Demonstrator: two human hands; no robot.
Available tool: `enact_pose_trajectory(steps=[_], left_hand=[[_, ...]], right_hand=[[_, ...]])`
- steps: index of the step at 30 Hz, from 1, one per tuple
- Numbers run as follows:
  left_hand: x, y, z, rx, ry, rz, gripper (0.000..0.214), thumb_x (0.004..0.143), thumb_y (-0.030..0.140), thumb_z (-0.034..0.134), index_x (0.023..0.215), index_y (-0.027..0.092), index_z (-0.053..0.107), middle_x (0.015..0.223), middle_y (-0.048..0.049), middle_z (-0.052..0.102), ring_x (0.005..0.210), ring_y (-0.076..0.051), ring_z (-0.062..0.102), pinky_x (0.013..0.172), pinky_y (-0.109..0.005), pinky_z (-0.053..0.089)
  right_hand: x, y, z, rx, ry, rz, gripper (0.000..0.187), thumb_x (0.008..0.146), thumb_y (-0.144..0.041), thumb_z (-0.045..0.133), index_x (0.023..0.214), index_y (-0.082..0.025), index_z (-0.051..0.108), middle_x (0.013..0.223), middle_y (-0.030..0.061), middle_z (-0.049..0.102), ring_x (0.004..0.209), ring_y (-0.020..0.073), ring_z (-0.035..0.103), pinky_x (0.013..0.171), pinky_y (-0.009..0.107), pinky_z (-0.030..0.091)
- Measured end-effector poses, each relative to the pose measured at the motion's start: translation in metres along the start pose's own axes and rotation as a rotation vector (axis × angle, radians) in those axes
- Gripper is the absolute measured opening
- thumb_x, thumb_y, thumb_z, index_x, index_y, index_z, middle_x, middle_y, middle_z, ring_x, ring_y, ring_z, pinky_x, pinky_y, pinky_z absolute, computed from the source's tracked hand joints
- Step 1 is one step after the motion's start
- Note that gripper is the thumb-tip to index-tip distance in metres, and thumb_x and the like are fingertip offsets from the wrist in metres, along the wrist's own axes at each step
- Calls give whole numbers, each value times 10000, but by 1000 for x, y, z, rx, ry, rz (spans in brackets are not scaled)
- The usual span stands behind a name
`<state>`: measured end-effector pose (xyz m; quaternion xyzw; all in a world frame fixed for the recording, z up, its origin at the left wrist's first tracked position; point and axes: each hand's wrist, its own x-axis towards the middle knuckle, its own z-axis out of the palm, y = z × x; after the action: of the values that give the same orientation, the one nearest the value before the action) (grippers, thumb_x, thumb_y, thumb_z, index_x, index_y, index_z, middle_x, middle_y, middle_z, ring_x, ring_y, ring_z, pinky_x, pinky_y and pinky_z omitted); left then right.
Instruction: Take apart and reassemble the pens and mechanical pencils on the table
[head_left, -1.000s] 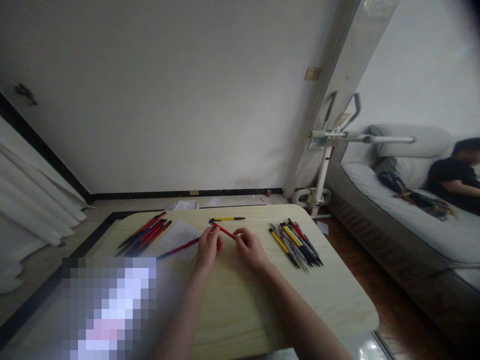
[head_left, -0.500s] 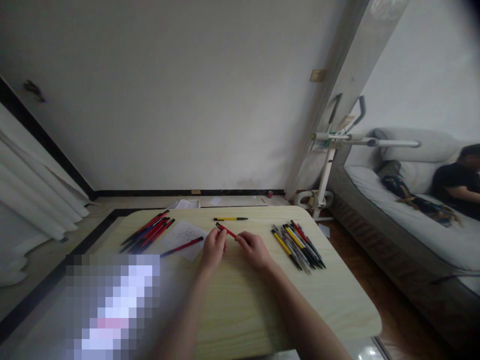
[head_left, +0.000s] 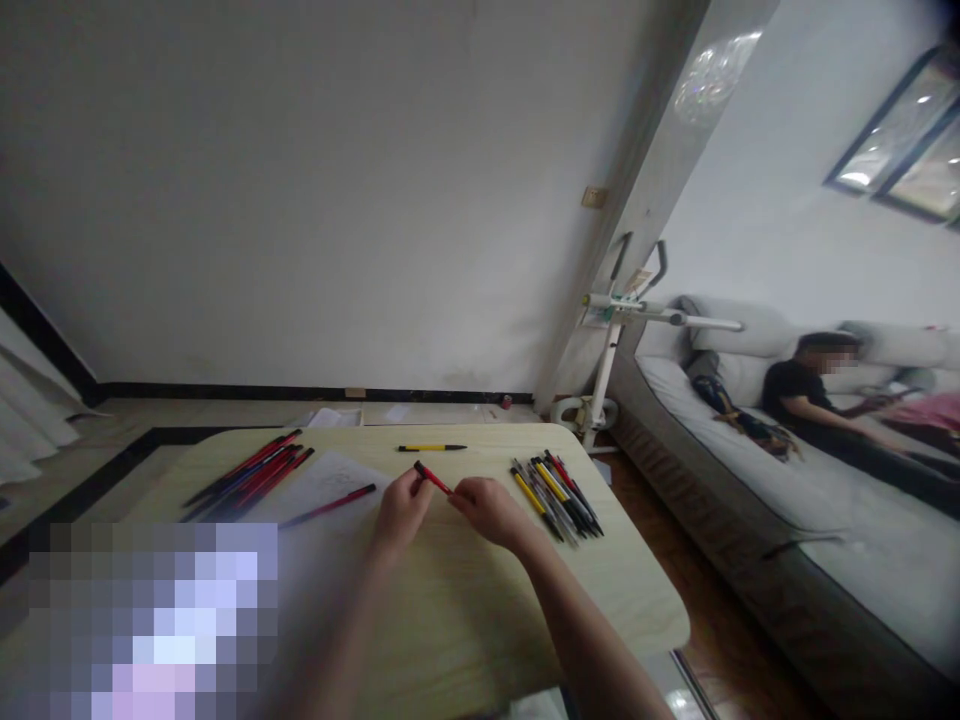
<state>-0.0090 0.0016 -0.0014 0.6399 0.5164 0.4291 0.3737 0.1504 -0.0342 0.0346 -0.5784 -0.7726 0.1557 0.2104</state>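
Note:
Above the middle of the wooden table [head_left: 450,590] a red pen [head_left: 435,479] with a black end is held between both hands. My left hand [head_left: 402,508] is closed around its black-ended part. My right hand [head_left: 487,508] pinches the other end, whose tip is hidden by the fingers. Just beyond the hands lies a yellow pen [head_left: 432,448] with black ends. A red and dark pen [head_left: 330,505] rests on a sheet of paper [head_left: 337,470] to the left. Farther left is a pile of red, black and blue pens [head_left: 251,475].
On the table's right lies a pile of yellow, grey, red and black pens [head_left: 559,495]. White exercise equipment [head_left: 606,370] stands behind the right corner. A person [head_left: 806,395] sits on a grey sofa [head_left: 720,490]. A pixelated patch covers the lower left.
The camera view has swung to the right, so the table appears farther left and more of the sofa shows. Both hands still hold the red pen; the right wrist is bent a little more.

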Motion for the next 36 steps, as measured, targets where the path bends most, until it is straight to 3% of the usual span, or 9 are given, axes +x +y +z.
enact_pose_trajectory(steps=[6, 12, 17, 22, 28, 32, 36], left_hand=[[0, 0, 1, -33, -36, 0, 292, 757, 434, 409, 801, 181, 548, 467, 45, 483, 421, -117, 472, 431, -204, 334], [3, -6, -1, -45, -43, 9, 290, 753, 433, 394, 734, 184, 542, 473, 38, 498, 421, -117, 475, 430, -206, 331], [3, -8, 0, -12, -60, 22, 285, 753, 423, 394, 712, 181, 540, 468, 34, 499, 428, -118, 472, 448, -208, 327], [3, -6, -1, -21, -68, 14, 276, 745, 414, 402, 716, 180, 544, 467, 32, 503, 435, -124, 479, 451, -212, 323], [3, -4, -2, -9, -73, 22, 270, 740, 399, 399, 707, 180, 552, 476, 26, 515, 453, -126, 489, 456, -210, 321], [3, -4, -2, 2, -81, 28, 272, 744, 395, 393, 705, 179, 553, 475, 27, 511, 451, -124, 484, 457, -210, 315], [2, -3, -2, 14, -96, 28, 266, 747, 388, 394, 690, 180, 550, 473, 29, 503, 450, -121, 477, 461, -209, 307]], right_hand=[[-28, 23, -24, -99, 76, 78, 250, 824, -339, 454, 780, -182, 643, 743, 40, 644, 679, 132, 558, 616, 213, 350], [-57, 67, -52, -231, 187, 360, 248, 793, -362, 467, 809, -196, 650, 724, 53, 642, 657, 158, 565, 581, 233, 348], [-73, 92, -67, -368, 192, 506, 252, 779, -387, 466, 767, -214, 649, 709, 51, 639, 685, 176, 576, 574, 241, 338], [-78, 102, -68, -458, 156, 597, 265, 780, -407, 464, 764, -207, 638, 753, 64, 638, 723, 187, 581, 589, 247, 345], [-78, 108, -63, -478, 199, 505, 315, 773, -457, 472, 891, -203, 617, 844, 73, 598, 834, 196, 553, 700, 254, 371], [-72, 112, -56, -491, 258, 522, 520, 739, -535, 483, 1118, -180, 510, 1033, 111, 538, 986, 234, 497, 818, 298, 340], [-61, 111, -45, -448, 214, 553, 751, 692, -658, 428, 1267, -181, 348, 1151, 139, 465, 1045, 267, 461, 839, 340, 324]])
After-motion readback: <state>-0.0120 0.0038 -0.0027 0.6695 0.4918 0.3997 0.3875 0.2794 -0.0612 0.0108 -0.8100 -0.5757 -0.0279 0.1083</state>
